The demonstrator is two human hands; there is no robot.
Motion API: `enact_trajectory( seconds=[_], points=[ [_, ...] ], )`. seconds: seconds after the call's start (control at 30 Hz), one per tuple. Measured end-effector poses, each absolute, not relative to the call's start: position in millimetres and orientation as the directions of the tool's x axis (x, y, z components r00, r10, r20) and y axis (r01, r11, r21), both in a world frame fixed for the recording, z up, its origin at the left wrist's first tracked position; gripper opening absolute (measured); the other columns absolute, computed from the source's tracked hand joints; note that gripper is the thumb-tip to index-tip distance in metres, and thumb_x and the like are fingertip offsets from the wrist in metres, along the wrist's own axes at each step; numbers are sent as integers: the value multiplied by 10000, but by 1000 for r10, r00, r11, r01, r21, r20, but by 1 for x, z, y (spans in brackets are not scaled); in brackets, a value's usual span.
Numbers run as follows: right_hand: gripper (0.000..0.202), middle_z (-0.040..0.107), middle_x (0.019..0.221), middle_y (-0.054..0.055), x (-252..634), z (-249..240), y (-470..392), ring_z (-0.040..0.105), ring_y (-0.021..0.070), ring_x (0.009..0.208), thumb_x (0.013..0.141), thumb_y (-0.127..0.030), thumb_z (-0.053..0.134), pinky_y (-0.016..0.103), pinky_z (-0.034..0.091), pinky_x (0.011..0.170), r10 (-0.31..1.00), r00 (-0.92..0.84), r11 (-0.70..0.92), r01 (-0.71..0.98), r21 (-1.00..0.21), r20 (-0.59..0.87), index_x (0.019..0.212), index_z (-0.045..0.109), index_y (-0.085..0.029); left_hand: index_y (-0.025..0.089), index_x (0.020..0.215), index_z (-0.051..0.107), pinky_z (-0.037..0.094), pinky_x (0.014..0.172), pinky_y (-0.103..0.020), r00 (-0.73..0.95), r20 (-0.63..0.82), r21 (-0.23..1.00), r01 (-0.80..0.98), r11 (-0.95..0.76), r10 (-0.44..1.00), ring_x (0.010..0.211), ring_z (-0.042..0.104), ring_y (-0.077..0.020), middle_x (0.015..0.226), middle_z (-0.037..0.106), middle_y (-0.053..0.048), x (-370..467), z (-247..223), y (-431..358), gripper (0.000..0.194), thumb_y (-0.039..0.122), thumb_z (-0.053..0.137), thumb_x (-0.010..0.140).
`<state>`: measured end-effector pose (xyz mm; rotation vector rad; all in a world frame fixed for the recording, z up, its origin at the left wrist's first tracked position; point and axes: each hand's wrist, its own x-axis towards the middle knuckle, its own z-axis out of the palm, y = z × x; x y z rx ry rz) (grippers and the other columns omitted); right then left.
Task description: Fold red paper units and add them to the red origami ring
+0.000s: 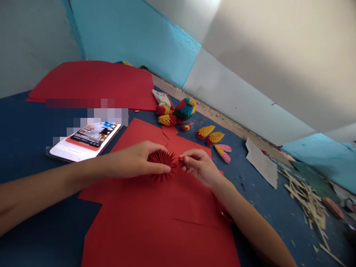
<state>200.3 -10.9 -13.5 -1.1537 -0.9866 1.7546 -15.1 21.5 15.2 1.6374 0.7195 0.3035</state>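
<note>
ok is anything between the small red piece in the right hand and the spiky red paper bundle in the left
Nothing visible: the small red piece, pinched in the right hand, is close beside the spiky red paper bundle held in the left hand.

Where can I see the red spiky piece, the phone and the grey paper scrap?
Red spiky piece (164, 158): head view, on its spikes.
Phone (87, 140): head view, on its lit screen.
Grey paper scrap (261, 163): head view, on its middle.
</note>
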Motion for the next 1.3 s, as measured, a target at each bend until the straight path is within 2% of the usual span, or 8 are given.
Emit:
enact_trajectory(
  seconds=[0.8, 1.13, 1.3],
  points=[
    [219, 696, 611, -12, 201, -15, -10, 599, 68, 495, 548, -331, 855, 167, 461, 472, 908, -282, -362, -156, -919, -309, 702, 751, -216, 192, 886, 699, 492, 688, -242, 752, -177, 964, 263, -43, 635, 820, 674, -202, 862, 732, -20, -15, 9, 21, 171, 294, 632, 766],
    [163, 705, 628, -10, 205, -21, -11, 612, 57, 538, 667, -312, 799, 151, 475, 523, 894, -346, -324, -62, -944, -285, 795, 757, -220, 178, 937, 687, 472, 682, -231, 786, -240, 932, 351, -91, 570, 853, 671, -202, 914, 734, -36, -15, 10, 21, 206, 300, 604, 793],
    [179, 704, 622, 0, 207, -20, -11, 609, 67, 522, 669, -304, 798, 170, 490, 526, 861, -388, -355, 4, -935, -329, 798, 755, -189, 171, 960, 687, 462, 669, -224, 808, -297, 902, 413, -129, 509, 864, 664, -207, 912, 728, -39, -17, 12, 23, 247, 338, 595, 804]
  ],
)
